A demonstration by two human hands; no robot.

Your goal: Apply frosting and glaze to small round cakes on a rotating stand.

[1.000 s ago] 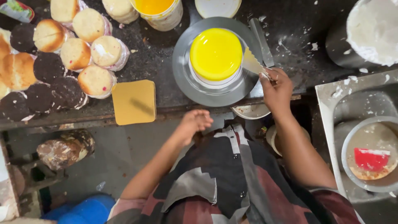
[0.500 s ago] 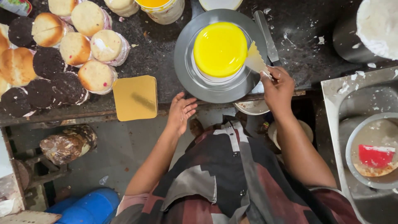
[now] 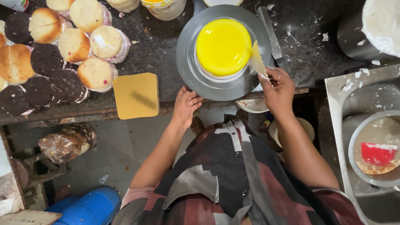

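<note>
A round cake [image 3: 223,46] coated in bright yellow glaze sits on a grey metal turntable [image 3: 187,66] on a dark counter. My right hand [image 3: 278,87] grips a pale scraper card [image 3: 257,61] and holds its edge against the cake's right side. My left hand [image 3: 185,105], fingers apart and holding nothing, rests at the turntable's near left rim.
Several round sponge cakes [image 3: 74,45], pale and chocolate, are stacked at the left. A square gold cake board [image 3: 136,95] lies by the counter edge. A long palette knife [image 3: 271,37] lies right of the turntable. A bowl holding a red scraper [image 3: 377,153] sits in a steel tray at the right.
My left hand has come up from my lap to the turntable's near rim. My right hand has kept the scraper card against the cake's side.
</note>
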